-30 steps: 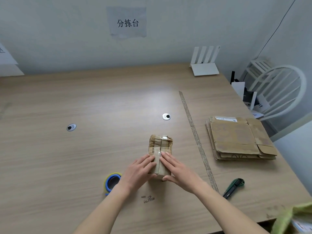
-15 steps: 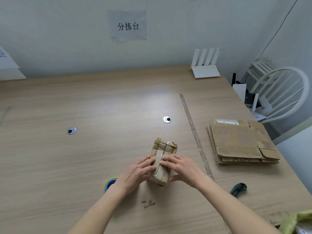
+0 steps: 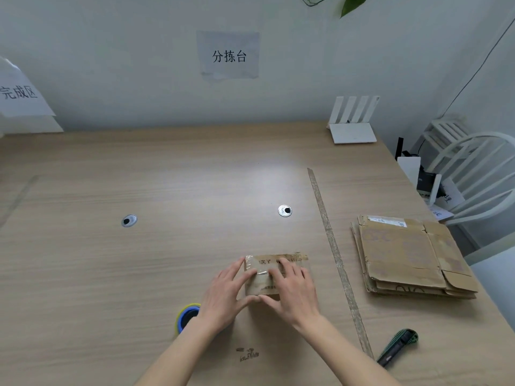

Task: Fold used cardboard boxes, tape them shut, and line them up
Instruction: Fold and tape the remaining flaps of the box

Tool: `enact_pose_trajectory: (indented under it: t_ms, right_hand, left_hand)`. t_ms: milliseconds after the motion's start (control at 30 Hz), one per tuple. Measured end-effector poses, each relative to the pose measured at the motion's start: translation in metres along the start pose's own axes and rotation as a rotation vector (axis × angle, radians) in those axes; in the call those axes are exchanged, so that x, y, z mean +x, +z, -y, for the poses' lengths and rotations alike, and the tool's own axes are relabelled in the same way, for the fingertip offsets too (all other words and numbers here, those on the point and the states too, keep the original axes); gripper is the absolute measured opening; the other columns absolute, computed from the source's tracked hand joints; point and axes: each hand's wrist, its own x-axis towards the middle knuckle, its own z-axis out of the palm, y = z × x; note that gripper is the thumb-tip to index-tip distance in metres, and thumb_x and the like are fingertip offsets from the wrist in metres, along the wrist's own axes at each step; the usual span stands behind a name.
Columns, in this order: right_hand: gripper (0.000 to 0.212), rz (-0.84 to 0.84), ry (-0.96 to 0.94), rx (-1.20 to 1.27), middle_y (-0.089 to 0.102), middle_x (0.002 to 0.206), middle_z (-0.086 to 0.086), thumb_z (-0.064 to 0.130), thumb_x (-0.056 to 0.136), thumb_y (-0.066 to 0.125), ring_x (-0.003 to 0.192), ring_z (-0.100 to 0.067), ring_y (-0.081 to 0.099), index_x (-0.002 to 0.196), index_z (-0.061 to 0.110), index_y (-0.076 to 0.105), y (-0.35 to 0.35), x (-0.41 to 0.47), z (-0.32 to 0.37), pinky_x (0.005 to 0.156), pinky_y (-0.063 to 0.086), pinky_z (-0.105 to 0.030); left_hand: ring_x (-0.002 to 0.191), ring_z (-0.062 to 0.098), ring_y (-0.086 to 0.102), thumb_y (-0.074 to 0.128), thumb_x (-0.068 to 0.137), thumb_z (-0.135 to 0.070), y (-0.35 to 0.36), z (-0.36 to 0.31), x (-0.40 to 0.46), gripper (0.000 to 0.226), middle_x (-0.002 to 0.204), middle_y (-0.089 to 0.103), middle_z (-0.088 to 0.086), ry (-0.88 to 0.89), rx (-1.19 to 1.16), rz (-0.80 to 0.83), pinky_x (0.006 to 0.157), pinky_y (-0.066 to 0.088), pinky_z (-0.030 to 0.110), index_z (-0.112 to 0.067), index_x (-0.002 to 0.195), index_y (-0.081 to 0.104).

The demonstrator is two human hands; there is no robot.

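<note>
Both hands on the small taped box [image 3: 274,274] at the near middle of the desk [image 3: 167,260]: left hand [image 3: 225,292] and right hand [image 3: 292,292] spread, fingers flat on top, thumbs against the near side. Best pressed firmly along the tape seam, smoothing outward, box kept square, roll of tape [image 3: 187,316] just beside.

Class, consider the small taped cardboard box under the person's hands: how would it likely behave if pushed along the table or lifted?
The small box lies flat on the table, so it should slide, not roll or tip. Its worn cardboard probably gives under pressure. The glossy tape may feel slick.
</note>
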Motion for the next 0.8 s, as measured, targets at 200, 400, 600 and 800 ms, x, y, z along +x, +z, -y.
enact_pose_trajectory:
  t_ms: [200,400,600,800]
  right_hand:
    - [0.077,0.299,-0.130,0.071,0.002,0.168,0.003,0.079,0.069,0.046,0.156,-0.023,-0.003,0.141,0.056,0.037,-0.031,0.016,-0.049,0.122,0.005,-0.047]
    - [0.077,0.337,0.041,0.096,0.026,0.162,-0.006,0.079,0.080,0.052,0.144,-0.026,0.033,0.147,0.062,0.019,-0.024,0.008,-0.031,0.114,0.034,-0.042]
    - [0.072,0.166,0.240,0.114,0.030,0.154,-0.001,0.081,0.083,0.048,0.126,-0.027,0.047,0.146,0.052,0.028,-0.010,0.002,0.021,0.096,0.049,-0.039]
    - [0.066,0.089,0.377,0.136,0.037,0.137,-0.002,0.078,0.085,0.046,0.119,-0.024,0.048,0.141,0.045,0.032,-0.003,-0.001,0.040,0.089,0.050,-0.036]
  left_hand:
    - [0.147,0.020,0.033,0.063,0.096,-0.030,-0.010,0.009,0.024,0.055,0.160,0.031,-0.012,0.042,0.009,0.018,0.115,0.032,0.041,-0.041,0.146,0.045]
    - [0.146,0.021,0.033,0.059,0.096,-0.037,-0.007,-0.001,0.023,0.063,0.161,0.032,-0.002,-0.075,0.076,-0.007,0.118,0.029,0.045,-0.037,0.153,0.032]
    - [0.147,0.022,0.031,0.053,0.098,-0.046,-0.011,0.014,-0.005,0.066,0.166,0.017,0.000,-0.232,0.063,-0.047,0.119,0.025,0.037,-0.036,0.157,0.024]
    - [0.112,0.025,0.065,0.075,0.079,-0.054,0.010,0.042,-0.049,0.064,0.131,0.064,0.004,-0.224,0.177,0.043,0.089,0.052,0.036,-0.026,0.134,0.060]
